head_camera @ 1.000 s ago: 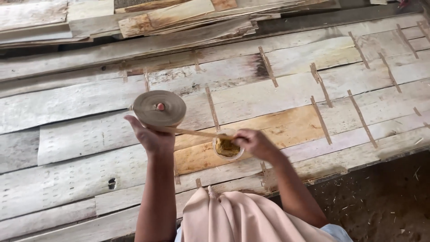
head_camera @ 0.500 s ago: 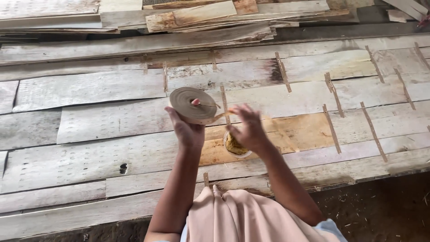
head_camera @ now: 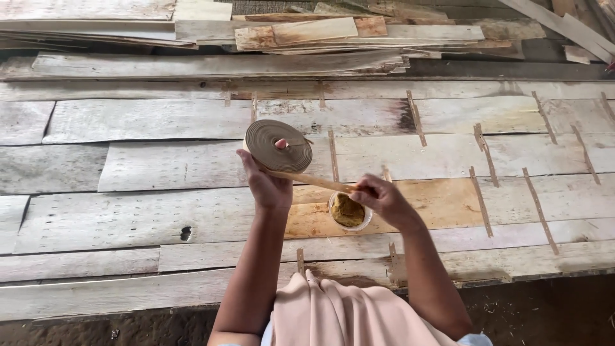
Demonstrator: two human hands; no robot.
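1. The left hand (head_camera: 269, 186) is raised over the worktop (head_camera: 128, 218) and grips a flat brown roll of tape (head_camera: 278, 146). One fingertip pokes through the hole in the middle of the roll.
2. The roll sits right on top of the left hand, above the fingers. Its round face is turned up toward the camera.
3. A loose tape strip (head_camera: 307, 179) runs from the roll down and to the right, to the right hand (head_camera: 384, 200). The strip's long way goes slanted from upper left to lower right.
4. The right hand is closed and pinches the end of the strip.
5. A small white cup of tan paste (head_camera: 349, 211) is just under the right hand, touching its fingers. It rests on an orange-brown sheet of wood.
6. The worktop is covered with thin grey wood sheets (head_camera: 160, 122), joined with short tape bits. More sheets are piled at the far side.
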